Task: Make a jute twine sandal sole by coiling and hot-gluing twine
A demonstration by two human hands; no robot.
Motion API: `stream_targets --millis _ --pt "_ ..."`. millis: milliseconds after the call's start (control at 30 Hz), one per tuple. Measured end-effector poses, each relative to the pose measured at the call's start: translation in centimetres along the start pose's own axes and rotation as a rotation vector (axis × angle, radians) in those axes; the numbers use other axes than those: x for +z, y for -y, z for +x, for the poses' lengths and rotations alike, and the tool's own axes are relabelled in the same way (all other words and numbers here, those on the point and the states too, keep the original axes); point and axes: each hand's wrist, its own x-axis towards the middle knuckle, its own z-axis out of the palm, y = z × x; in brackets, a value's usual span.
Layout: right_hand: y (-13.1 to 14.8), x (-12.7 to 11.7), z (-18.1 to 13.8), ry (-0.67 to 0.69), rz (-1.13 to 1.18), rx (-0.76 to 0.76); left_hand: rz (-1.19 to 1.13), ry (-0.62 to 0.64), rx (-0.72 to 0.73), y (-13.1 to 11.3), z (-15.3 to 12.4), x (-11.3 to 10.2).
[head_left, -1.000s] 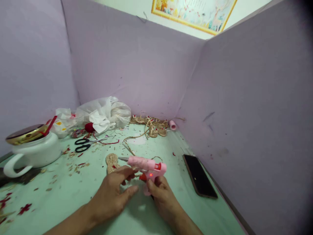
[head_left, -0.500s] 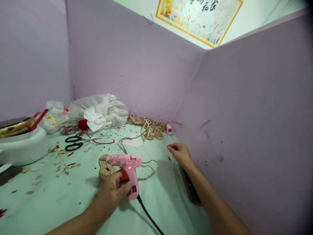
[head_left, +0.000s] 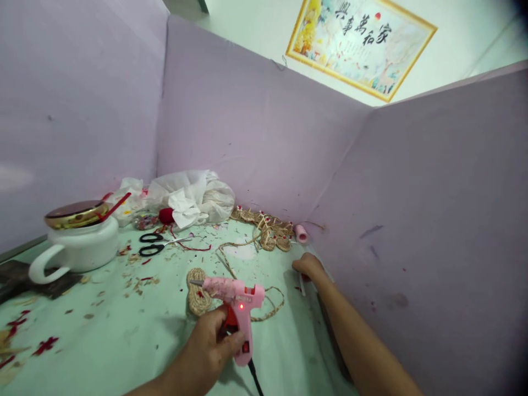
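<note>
My left hand (head_left: pixel 214 344) is wrapped around the handle of a pink glue gun (head_left: pixel 233 291), whose small red light is lit. The gun's nozzle points left, over a sole-shaped piece of coiled braided cord (head_left: pixel 198 297) lying on the table. A loop of that cord runs out behind the gun. Close to the right-hand wall, my right hand (head_left: pixel 310 267) has its fingers closed, and a thin whitish stick (head_left: pixel 302 286), seemingly a glue stick, shows below them. Most of that hand's grip is hidden from view.
Scissors (head_left: pixel 152 244) lie left of centre, near a white lidded mug (head_left: pixel 88 245). Along the back are a plastic bag (head_left: pixel 220 201), finished braided pieces (head_left: pixel 268 239) and a pink spool (head_left: pixel 301 234). Purple walls (head_left: pixel 256 132) enclose the table. Scraps litter the left side.
The view has swung left and up, so more of the mug shows. My right hand has turned downward with its fingers lower, and the whitish stick shows under it. My left hand still holds the glue gun.
</note>
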Motion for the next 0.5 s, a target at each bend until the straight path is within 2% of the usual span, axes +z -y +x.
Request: stream_targets --millis 100,167,233,333,367,433,500 --pt "-0.4 -1.4 -1.8 0.052 0.054 -0.003 -0.059 0.026 -0.019 -0.4 0.1 -0.1" --pt "-1.3 -2.1 -4.1 0.046 0.093 -0.040 -0.101 0.046 -0.033 -0.6 0.4 -0.3" --pt "-2.8 -2.3 -7.3 0.010 0.133 -0.131 -0.146 0.081 -0.045 -0.9 0.6 -0.4" --pt "-5.7 -1.3 -12.8 -0.056 0.187 -0.317 -0.180 0.133 -0.052 -1.1 0.8 -0.5" --pt "-6.6 -0.7 -14.5 -0.076 0.204 -0.408 -0.178 0.151 -0.056 -1.2 0.8 -0.5" --pt "-8.2 0.7 -17.1 -0.287 0.239 -0.755 -0.157 0.191 -0.076 -1.3 0.7 -0.6" --pt "-9.1 2.0 -18.7 -0.465 0.211 -0.994 -0.127 0.231 -0.103 -1.4 0.5 -0.7"
